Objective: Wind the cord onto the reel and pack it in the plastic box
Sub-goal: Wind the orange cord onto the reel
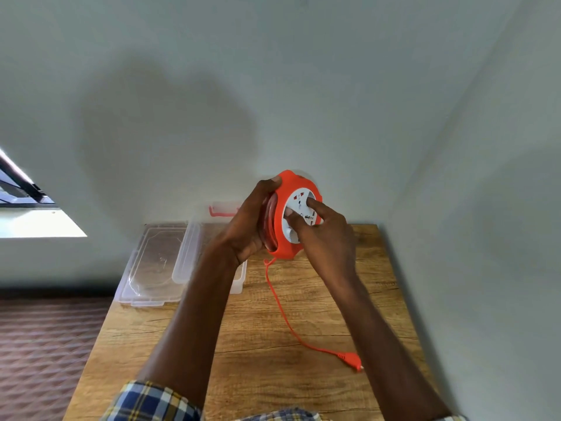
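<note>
An orange cord reel (287, 189) with a white socket face is held upright above the wooden table (261, 375). My left hand (247, 226) grips its rim and back from the left. My right hand (321, 232) presses fingers on the white face. Most of the orange cord is wound on the drum. A loose length of cord (283, 317) hangs from the reel's bottom and trails across the table to the orange plug (350, 358) at the front right. The clear plastic box (239, 281) sits behind my left arm, mostly hidden.
A clear lid (151, 268) lies flat at the table's back left, beside the box. An orange box clip (220, 211) shows against the wall behind. Walls close in at the back and right. A brown patterned floor lies left of the table.
</note>
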